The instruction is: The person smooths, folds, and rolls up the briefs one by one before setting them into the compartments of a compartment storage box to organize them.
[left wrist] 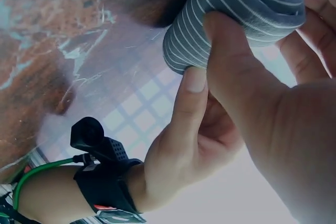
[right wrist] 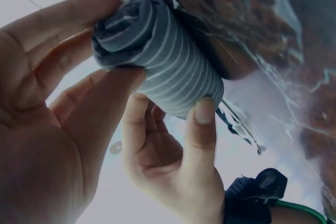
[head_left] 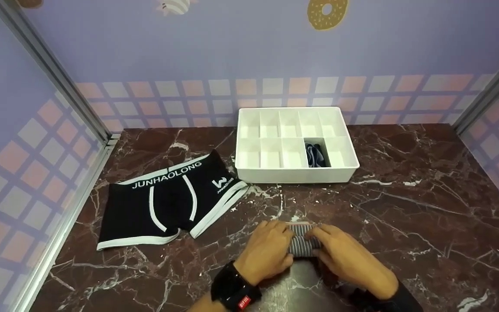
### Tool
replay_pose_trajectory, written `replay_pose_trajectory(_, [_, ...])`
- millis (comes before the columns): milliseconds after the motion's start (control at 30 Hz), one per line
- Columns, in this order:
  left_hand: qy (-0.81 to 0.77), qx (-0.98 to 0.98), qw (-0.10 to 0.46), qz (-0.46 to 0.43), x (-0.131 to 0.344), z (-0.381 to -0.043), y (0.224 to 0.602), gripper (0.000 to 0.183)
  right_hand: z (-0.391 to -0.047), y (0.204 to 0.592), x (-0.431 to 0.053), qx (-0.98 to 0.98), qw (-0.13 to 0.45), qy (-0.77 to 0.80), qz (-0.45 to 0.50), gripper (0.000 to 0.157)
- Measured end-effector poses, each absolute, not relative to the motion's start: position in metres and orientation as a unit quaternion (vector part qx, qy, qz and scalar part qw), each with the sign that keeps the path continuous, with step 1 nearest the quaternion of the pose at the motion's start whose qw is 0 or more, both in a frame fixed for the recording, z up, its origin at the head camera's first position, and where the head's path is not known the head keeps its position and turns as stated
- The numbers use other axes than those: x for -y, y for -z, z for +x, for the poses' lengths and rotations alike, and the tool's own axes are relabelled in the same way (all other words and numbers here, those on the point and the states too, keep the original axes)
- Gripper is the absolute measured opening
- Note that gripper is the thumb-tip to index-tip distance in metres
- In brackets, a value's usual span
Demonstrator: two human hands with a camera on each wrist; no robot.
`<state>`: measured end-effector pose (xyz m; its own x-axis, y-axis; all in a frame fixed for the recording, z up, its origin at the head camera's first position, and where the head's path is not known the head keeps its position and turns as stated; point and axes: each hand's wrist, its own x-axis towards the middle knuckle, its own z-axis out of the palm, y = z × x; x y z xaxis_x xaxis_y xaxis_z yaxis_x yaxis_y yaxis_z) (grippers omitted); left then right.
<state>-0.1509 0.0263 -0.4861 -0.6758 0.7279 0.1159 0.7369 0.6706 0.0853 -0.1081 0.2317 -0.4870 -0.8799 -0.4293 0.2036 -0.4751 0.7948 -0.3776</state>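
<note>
A grey garment with thin white stripes, rolled into a tight cylinder (head_left: 300,247), lies on the tabletop between both hands. My left hand (head_left: 267,249) grips its left end, the thumb (left wrist: 231,40) pressed along the side of the roll. At the other end, my right hand (head_left: 347,255) holds it with the thumb (right wrist: 113,98) below and fingertips above. The spiral of rolled layers shows at each end in the wrist views. Exactly which garment is rolled up cannot be seen.
Black boxer briefs (head_left: 171,203) with white trim lie flat on the left. Behind the hands stands a white divided box (head_left: 293,175); one front compartment contains a dark blue folded cloth (head_left: 315,155). Patterned walls (head_left: 206,52) enclose the dark red marble tabletop (head_left: 409,216).
</note>
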Motion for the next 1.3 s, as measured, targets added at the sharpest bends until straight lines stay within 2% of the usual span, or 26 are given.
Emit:
replay_pose_trajectory(233, [0.069, 0.916, -0.005, -0.395, -0.026, -0.149, 0.481, 0.040, -0.106, 0.486, -0.230, 0.952, 0.049, -0.193, 0.231, 0.055])
replay_pose_trajectory(300, [0.066, 0.916, -0.017, -0.396, -0.026, -0.148, 0.480, 0.040, -0.107, 0.486, -0.230, 0.953, 0.043, -0.195, 0.229, 0.056])
replay_pose_trajectory(467, [0.084, 0.913, -0.022, -0.398, -0.025, -0.148, 0.479, 0.041, -0.108, 0.487, -0.231, 0.950, 0.036, -0.206, 0.231, 0.049])
replay_pose_trajectory(767, [0.144, 0.895, 0.019, -0.422, -0.023, -0.151, 0.479, 0.041, -0.109, 0.487, -0.236, 0.940, 0.018, -0.272, 0.206, 0.037])
replay_pose_trajectory(1000, [0.092, 0.889, 0.035, -0.447, -0.027, -0.151, 0.482, 0.058, -0.110, 0.481, -0.243, 0.931, -0.040, -0.309, 0.189, 0.035])
replay_pose_trajectory(1300, [0.062, 0.890, 0.063, -0.447, -0.033, -0.146, 0.485, 0.040, -0.112, 0.473, -0.247, 0.891, -0.095, -0.392, 0.209, 0.032])
